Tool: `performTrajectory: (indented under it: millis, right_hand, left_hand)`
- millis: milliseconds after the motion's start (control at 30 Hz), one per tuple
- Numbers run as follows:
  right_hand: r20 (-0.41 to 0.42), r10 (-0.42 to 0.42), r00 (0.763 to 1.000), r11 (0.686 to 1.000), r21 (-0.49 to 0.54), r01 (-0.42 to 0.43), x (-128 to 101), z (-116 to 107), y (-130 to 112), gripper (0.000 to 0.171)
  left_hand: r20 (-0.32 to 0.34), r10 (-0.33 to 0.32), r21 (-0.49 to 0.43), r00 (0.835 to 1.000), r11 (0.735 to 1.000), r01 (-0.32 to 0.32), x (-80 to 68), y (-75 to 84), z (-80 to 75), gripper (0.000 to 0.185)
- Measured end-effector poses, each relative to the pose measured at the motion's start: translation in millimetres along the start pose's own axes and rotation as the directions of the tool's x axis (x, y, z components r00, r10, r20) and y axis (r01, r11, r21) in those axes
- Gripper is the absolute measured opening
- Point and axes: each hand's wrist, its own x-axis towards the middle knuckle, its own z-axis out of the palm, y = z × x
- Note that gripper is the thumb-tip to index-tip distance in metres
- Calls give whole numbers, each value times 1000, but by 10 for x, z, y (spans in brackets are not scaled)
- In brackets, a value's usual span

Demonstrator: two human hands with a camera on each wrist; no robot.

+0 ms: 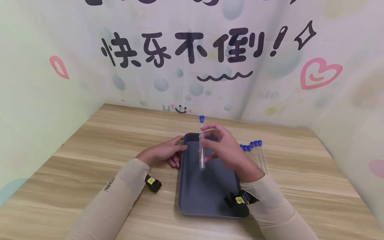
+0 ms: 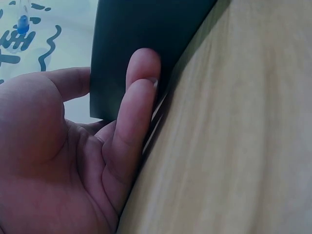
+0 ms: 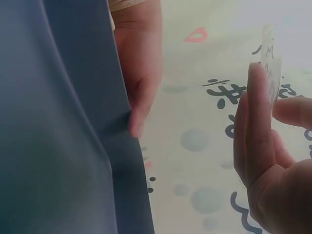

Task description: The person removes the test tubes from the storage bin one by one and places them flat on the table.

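My right hand (image 1: 226,146) pinches a clear test tube (image 1: 202,161) with a blue cap between thumb and fingers. The tube stands upright over the dark grey tray (image 1: 207,200), cap at the top. In the right wrist view the tube (image 3: 269,48) shows between the thumb and straight fingers. My left hand (image 1: 163,151) grips the tray's left side near its far corner, thumb over the rim. Seen from the left wrist, two fingers of the left hand (image 2: 63,141) lie against the tray's outer wall (image 2: 141,29), low by the table.
Several test tubes with blue caps (image 1: 256,143) lie on the wooden table (image 1: 144,126) right of the tray, partly hidden by my right arm. A printed cloth backdrop (image 1: 186,66) rises behind the table's far edge and at both sides.
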Motion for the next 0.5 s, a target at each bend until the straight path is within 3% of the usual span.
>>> performTrajectory:
  millis: [500]
  right_hand:
    - [-21,0,1000,1000,-9,0,-20,-108,-82,38]
  left_hand:
    - [-14,-12,5,1000,1000,12,9,1,12,54]
